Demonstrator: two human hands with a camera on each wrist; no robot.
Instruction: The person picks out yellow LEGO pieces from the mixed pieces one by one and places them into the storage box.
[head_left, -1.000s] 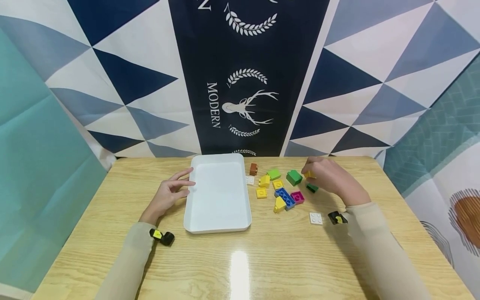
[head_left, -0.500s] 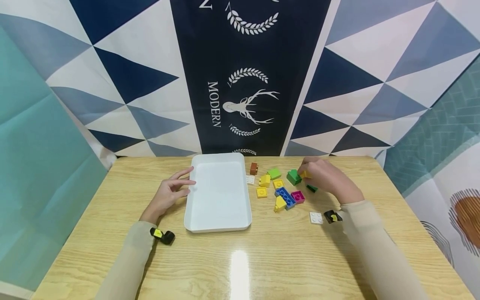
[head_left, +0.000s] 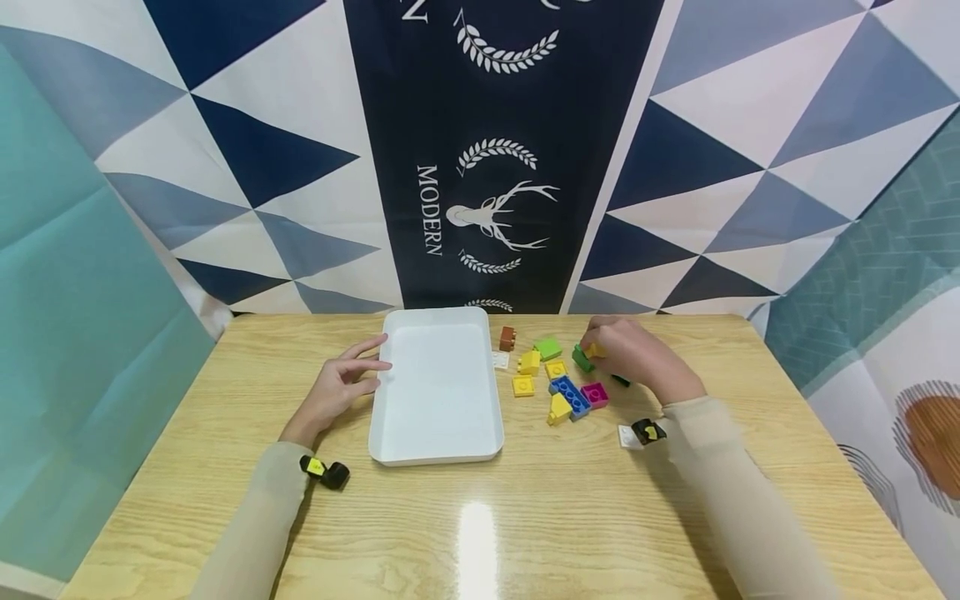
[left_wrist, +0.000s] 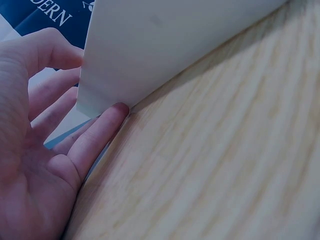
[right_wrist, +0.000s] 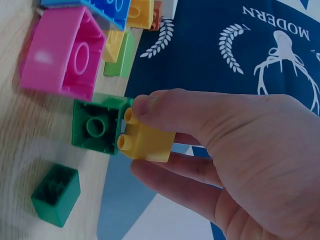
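Note:
My left hand (head_left: 341,392) rests its fingertips against the left side of a white tray (head_left: 378,433). In the left wrist view, one finger (left_wrist: 100,132) is straight against the tray's outer wall, low down by the tabletop. Between thumb and fingers, my right hand (head_left: 637,350) pinches a yellow building brick (right_wrist: 152,140) with its studs facing a green brick (right_wrist: 95,125). The two bricks are side by side; whether they touch cannot be told. Nearby lie a small dark green brick (right_wrist: 57,195) and a magenta brick (right_wrist: 60,55).
Left of the right hand lie a blue brick (head_left: 570,397), a light green brick (head_left: 548,348), a brown brick (head_left: 507,338), a white plate brick (head_left: 500,360) and several yellow bricks (head_left: 523,386). Another white plate brick (head_left: 627,437) is partly hidden by the right wrist camera (head_left: 648,431).
My right hand has moved left with the yellow brick, up to the green brick, which it now partly covers. The left hand and the tray look the same.

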